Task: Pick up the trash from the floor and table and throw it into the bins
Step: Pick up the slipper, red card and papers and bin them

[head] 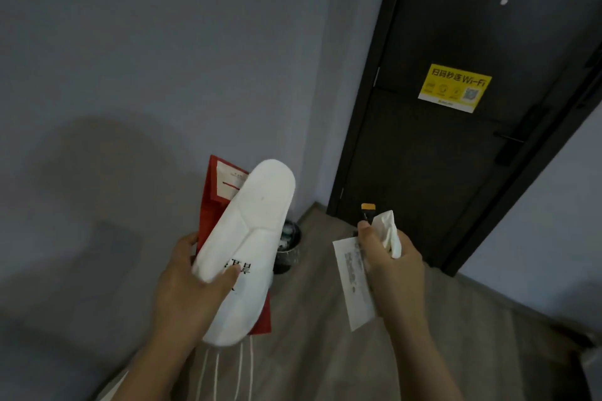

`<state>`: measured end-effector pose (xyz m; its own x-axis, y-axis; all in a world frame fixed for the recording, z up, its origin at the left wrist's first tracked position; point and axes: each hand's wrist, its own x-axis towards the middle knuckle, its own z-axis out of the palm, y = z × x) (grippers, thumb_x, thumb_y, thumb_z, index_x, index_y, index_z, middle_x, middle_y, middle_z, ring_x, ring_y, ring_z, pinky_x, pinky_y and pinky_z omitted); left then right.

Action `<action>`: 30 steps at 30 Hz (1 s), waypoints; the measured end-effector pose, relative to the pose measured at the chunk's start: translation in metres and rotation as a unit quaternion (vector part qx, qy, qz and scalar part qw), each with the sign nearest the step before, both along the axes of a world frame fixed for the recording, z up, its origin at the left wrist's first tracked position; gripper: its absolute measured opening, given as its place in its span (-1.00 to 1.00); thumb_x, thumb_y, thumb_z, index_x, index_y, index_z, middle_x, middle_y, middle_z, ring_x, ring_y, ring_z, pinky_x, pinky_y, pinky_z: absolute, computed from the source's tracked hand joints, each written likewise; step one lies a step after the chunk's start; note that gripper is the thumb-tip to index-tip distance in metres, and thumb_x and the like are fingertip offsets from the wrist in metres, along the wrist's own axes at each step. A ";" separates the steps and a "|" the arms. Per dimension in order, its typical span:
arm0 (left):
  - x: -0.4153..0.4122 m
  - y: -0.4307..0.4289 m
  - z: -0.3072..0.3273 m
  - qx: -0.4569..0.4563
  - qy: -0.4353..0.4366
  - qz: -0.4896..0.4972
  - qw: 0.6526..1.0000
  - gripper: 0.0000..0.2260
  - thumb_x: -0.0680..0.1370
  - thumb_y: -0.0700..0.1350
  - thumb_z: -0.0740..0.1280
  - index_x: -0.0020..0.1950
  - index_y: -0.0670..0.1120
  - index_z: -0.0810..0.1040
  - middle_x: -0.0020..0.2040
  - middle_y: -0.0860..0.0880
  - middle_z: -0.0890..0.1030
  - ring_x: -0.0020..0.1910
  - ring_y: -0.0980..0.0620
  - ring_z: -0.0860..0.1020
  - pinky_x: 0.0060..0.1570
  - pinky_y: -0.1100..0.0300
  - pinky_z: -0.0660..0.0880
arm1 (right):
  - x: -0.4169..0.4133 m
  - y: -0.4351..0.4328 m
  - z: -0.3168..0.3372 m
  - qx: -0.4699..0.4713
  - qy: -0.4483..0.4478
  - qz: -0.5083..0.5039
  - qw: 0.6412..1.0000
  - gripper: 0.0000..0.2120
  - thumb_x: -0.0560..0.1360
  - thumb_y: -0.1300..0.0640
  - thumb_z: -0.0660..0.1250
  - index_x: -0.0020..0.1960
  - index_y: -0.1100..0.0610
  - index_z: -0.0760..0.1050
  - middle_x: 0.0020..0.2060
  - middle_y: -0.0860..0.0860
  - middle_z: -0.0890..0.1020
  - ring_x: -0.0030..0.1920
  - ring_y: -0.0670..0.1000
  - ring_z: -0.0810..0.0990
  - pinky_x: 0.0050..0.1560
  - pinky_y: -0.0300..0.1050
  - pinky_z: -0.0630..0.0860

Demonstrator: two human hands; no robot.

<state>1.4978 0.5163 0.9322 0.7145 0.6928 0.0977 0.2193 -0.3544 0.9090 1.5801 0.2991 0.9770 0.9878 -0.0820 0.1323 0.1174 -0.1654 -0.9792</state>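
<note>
My left hand [192, 290] grips a white disposable slipper [250, 231] together with a flat red paper bag [213, 202] behind it; the bag's white string handles [224, 368] hang below. My right hand [394, 267] holds a crumpled white tissue [389, 231], a printed paper receipt [353, 283] and a small dark packet with an orange tip [367, 212]. A dark round bin [288, 247] with some trash inside stands on the floor in the corner, just beyond the slipper and partly hidden by it.
A grey wall [146, 58] fills the left side. A dark door [456, 153] with a yellow Wi-Fi sticker [454, 88] is shut on the right, its handle [511, 146] at mid height. Wood-look flooring [309, 335] runs underfoot.
</note>
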 end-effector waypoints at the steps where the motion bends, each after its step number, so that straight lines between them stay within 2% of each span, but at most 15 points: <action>1: 0.019 0.010 0.000 0.000 0.005 0.002 1.000 -0.37 0.35 -0.02 0.54 0.33 0.05 0.32 0.06 0.09 0.46 -0.03 0.01 0.45 -0.03 0.05 0.47 | 0.018 0.010 0.002 -0.004 0.006 0.003 1.000 -0.80 0.49 -0.02 0.37 -0.15 0.11 0.52 -0.34 0.05 0.59 -0.37 -0.06 0.54 -0.39 -0.26 0.46; 5: 0.093 0.042 0.001 0.009 -0.002 -0.010 1.000 -0.40 0.36 -0.04 0.53 0.33 0.00 0.35 0.05 0.09 0.47 -0.04 0.02 0.46 -0.08 0.10 0.42 | 0.081 0.040 0.003 -0.016 0.012 0.014 1.000 -0.82 0.50 -0.01 0.36 -0.12 0.10 0.53 -0.32 0.04 0.60 -0.36 -0.09 0.55 -0.38 -0.28 0.47; 11: 0.168 0.069 -0.015 0.008 0.045 -0.021 0.999 -0.39 0.36 -0.05 0.53 0.33 -0.01 0.35 0.05 0.09 0.45 -0.04 0.03 0.46 -0.12 0.12 0.41 | 0.168 0.066 -0.018 -0.033 0.041 0.028 0.998 -0.85 0.49 -0.02 0.36 -0.10 0.06 0.54 -0.30 0.04 0.62 -0.32 -0.04 0.59 -0.34 -0.21 0.50; 14: 0.204 0.084 -0.031 0.009 0.069 -0.010 0.998 -0.39 0.37 -0.06 0.53 0.33 -0.02 0.35 0.08 0.08 0.46 -0.01 0.02 0.46 -0.10 0.11 0.43 | 0.222 0.085 -0.038 -0.043 0.069 0.050 0.995 -0.86 0.46 -0.06 0.38 -0.14 0.01 0.55 -0.29 0.06 0.63 -0.26 0.07 0.62 -0.22 0.03 0.57; 16: 0.232 0.094 -0.041 0.002 0.084 0.001 0.996 -0.40 0.37 -0.07 0.53 0.33 -0.02 0.35 0.07 0.08 0.46 0.00 0.00 0.48 -0.09 0.10 0.45 | 0.261 0.099 -0.052 -0.054 0.088 0.062 0.993 -0.84 0.43 -0.09 0.39 -0.16 -0.01 0.56 -0.29 0.04 0.65 -0.23 0.07 0.64 -0.15 0.09 0.58; 19: 0.276 0.107 -0.059 0.002 0.119 0.016 0.993 -0.40 0.37 -0.06 0.52 0.34 -0.02 0.35 0.04 0.09 0.46 -0.02 0.02 0.46 -0.08 0.10 0.44 | 0.320 0.120 -0.073 -0.063 0.095 0.096 0.989 -0.82 0.46 -0.07 0.39 -0.17 0.04 0.54 -0.32 0.06 0.62 -0.29 0.02 0.60 -0.25 -0.01 0.54; 22: 0.322 0.118 -0.082 -0.011 0.183 0.033 0.983 -0.40 0.38 -0.02 0.51 0.34 0.01 0.33 0.01 0.09 0.45 -0.04 0.02 0.45 -0.06 0.09 0.44 | 0.380 0.135 -0.100 -0.097 0.102 0.118 0.983 -0.79 0.48 -0.05 0.37 -0.24 0.04 0.49 -0.39 -0.02 0.55 -0.34 -0.04 0.54 -0.34 -0.21 0.44; 23: 0.337 0.120 -0.089 -0.018 0.211 0.041 0.976 -0.40 0.38 0.01 0.50 0.34 0.03 0.31 0.01 0.09 0.45 -0.04 0.02 0.45 -0.03 0.07 0.46 | 0.399 0.137 -0.112 -0.108 0.121 0.129 0.978 -0.80 0.48 -0.07 0.36 -0.22 0.04 0.50 -0.37 -0.03 0.57 -0.33 -0.05 0.55 -0.33 -0.22 0.46; 26: 0.374 0.128 -0.118 -0.029 0.281 0.052 0.958 -0.38 0.37 0.07 0.50 0.35 0.03 0.32 0.05 0.01 0.53 0.01 -0.09 0.52 0.01 0.01 0.49 | 0.445 0.145 -0.152 -0.144 0.173 0.160 0.961 -0.76 0.45 -0.14 0.36 -0.18 0.03 0.53 -0.33 0.01 0.60 -0.28 0.01 0.59 -0.23 -0.04 0.55; 28: 0.389 0.135 -0.140 -0.038 0.304 0.049 0.951 -0.38 0.37 0.06 0.50 0.35 0.00 0.33 0.05 -0.05 0.57 0.01 -0.12 0.55 -0.04 0.03 0.49 | 0.468 0.153 -0.175 -0.167 0.193 0.177 0.951 -0.76 0.44 -0.11 0.38 -0.24 0.04 0.50 -0.37 0.00 0.57 -0.34 -0.02 0.55 -0.30 -0.09 0.48; 30: 0.403 0.143 -0.169 -0.052 0.327 0.042 0.943 -0.38 0.38 0.04 0.51 0.35 -0.02 0.34 0.01 -0.04 0.57 -0.06 -0.07 0.54 -0.11 0.08 0.47 | 0.490 0.164 -0.203 -0.186 0.224 0.186 0.938 -0.72 0.43 -0.13 0.39 -0.25 0.06 0.48 -0.39 -0.01 0.55 -0.37 -0.03 0.52 -0.32 -0.14 0.42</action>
<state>1.9007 0.6595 0.7628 0.5399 0.7315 -0.4163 0.7685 -0.2267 0.5983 2.0697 0.4634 0.7742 0.9022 0.2485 -0.3526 -0.1754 -0.5354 -0.8262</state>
